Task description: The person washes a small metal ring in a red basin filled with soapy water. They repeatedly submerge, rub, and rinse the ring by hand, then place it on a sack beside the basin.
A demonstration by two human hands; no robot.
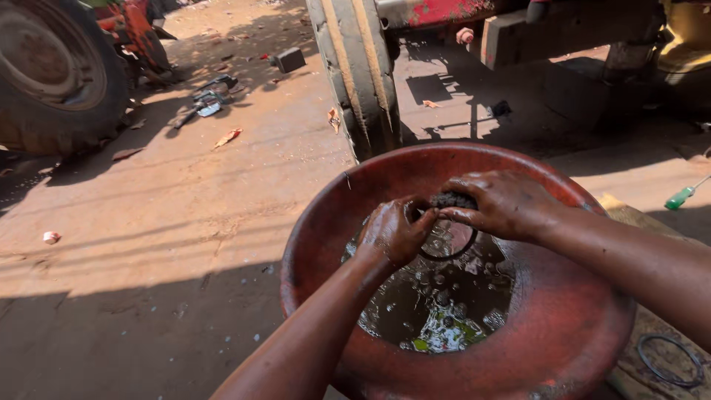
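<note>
1. A wide red basin [563, 333] sits low on the dirt ground [185, 222], tilted a little, with a pool of dark, oily liquid [437, 304] gathered in its lower part.
2. Both hands are over the basin, wet and smeared with grime.
3. The left hand [392, 233] is curled shut, its fingers pinching the left side of a thin black ring [448, 255].
4. The right hand [507, 204] is bent over the top of the same ring, fingers closed on it and on a dark, dirty lump [452, 200] pressed against the ring's upper edge. I cannot tell what that lump is.
5. The ring hangs between the two hands, just above the liquid, its lower arc showing clearly against the bubbles.
6. Right behind the basin stands a worn tyre [359, 74], upright, with a red-painted vehicle frame [444, 11] above it.
7. A bigger tyre [52, 74] stands at the far left, well apart from the basin.
8. A second black ring [670, 361] lies flat at the lower right, just beside the basin.
9. A screwdriver with a green handle [680, 198] pokes in from the right edge.
10. Scattered tools [206, 100] and a dark block [289, 59] lie on the ground farther off, in the sun.
</note>
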